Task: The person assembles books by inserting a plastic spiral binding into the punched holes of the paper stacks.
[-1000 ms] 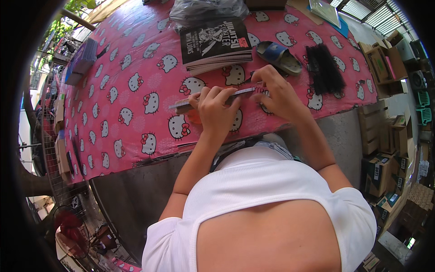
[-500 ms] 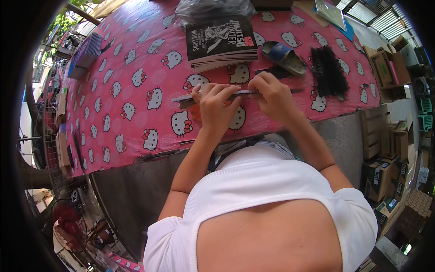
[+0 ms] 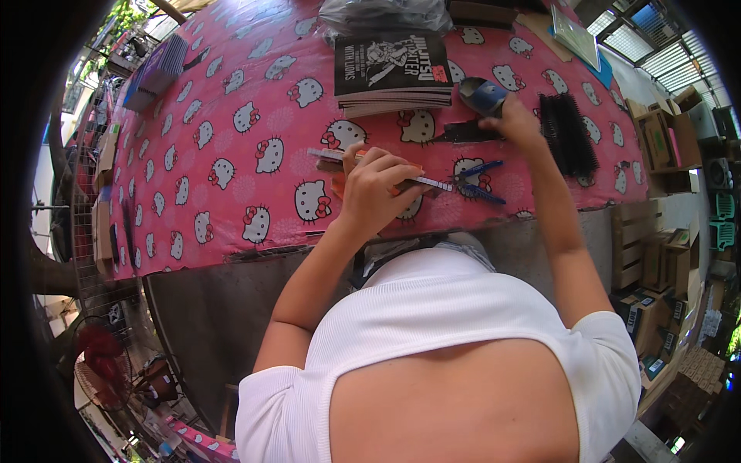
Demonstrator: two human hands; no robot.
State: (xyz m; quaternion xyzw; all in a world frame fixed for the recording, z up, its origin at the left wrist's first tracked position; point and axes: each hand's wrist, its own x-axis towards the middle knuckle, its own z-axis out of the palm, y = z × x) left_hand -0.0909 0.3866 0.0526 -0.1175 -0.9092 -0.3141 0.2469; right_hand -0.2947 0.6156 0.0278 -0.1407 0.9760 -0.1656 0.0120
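Observation:
My left hand (image 3: pixel 376 179) is closed around a thin, flat stack (image 3: pixel 434 183) held nearly edge-on, with a pale, marked edge and orange parts. I cannot make out fully what it is. My right hand (image 3: pixel 515 123) grips the near end of a blue slipper (image 3: pixel 485 96) lifted at an angle. Between the hands, blue-handled pliers (image 3: pixel 477 182) lie spread on the table. Black spiral binding coils (image 3: pixel 567 136) lie to the right of my right hand.
A pink patterned cloth (image 3: pixel 224 139) covers the table. Ahead sit a pile of black-covered books (image 3: pixel 394 73), a clear plastic bag (image 3: pixel 384 15) and a dark flat piece (image 3: pixel 467 132). A purple-covered book stack (image 3: pixel 157 71) stands far left. Cardboard boxes (image 3: pixel 660 123) fill the right side.
My right hand has left the flat stack, moved right and away, and taken hold of the slipper. The pliers now show on the table. My left hand keeps its hold.

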